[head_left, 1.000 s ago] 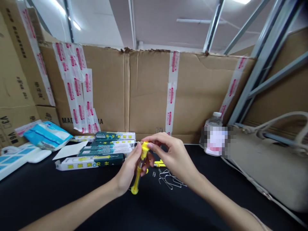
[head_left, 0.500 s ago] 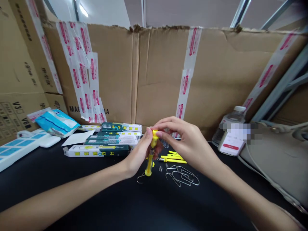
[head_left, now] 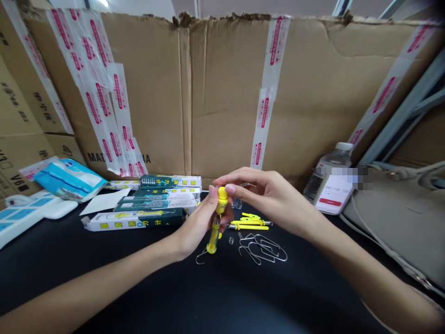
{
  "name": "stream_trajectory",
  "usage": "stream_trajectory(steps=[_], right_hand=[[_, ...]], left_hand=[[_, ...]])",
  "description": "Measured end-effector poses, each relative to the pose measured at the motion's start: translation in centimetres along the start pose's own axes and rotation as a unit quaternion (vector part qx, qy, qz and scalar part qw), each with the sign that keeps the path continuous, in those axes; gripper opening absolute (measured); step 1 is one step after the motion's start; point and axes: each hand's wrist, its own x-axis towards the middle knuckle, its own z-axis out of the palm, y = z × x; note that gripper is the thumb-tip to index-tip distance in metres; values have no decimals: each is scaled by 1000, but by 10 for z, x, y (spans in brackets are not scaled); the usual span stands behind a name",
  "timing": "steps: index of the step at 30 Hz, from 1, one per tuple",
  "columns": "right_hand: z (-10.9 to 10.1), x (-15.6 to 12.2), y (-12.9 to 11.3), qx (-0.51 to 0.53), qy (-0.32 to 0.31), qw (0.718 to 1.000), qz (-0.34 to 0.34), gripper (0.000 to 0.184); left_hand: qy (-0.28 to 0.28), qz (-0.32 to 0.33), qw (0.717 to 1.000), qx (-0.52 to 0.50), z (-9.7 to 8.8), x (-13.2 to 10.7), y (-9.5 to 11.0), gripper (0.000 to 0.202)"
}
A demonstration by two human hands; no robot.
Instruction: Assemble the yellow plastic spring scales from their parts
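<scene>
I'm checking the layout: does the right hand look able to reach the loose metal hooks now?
Probably yes: the loose metal hooks lie uncovered on the black tabletop near the right hand, though it is pinching the yellow cap of the tube in the left hand.

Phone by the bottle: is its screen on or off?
On: the phone screen glows white with a red bar; pixelation covers its top.

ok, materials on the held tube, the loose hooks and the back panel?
Held tube: looks like clear glossy plastic, yellow showing through it; glass not ruled out.
Loose hooks: metal, probably steel; bright silvery wire.
Back panel: cardboard, matte brown, creased and ragged along the top.
</scene>
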Motion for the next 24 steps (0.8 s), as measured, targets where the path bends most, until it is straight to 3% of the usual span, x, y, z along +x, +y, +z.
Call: stream_trajectory(steps=[8, 18, 24], right_hand=[[0, 5, 8, 44, -21, 999, -5, 19], [9, 2, 6, -72, 85, 993, -26, 19], [12, 1, 7, -63, 102, 993, -18, 26]], left_hand=[[10, -18, 1000, -19, -2, 3, -1, 54], [9, 4, 999, -35, 0, 6, -1, 50], [34, 10, 999, -17, 5, 5, 1, 48]])
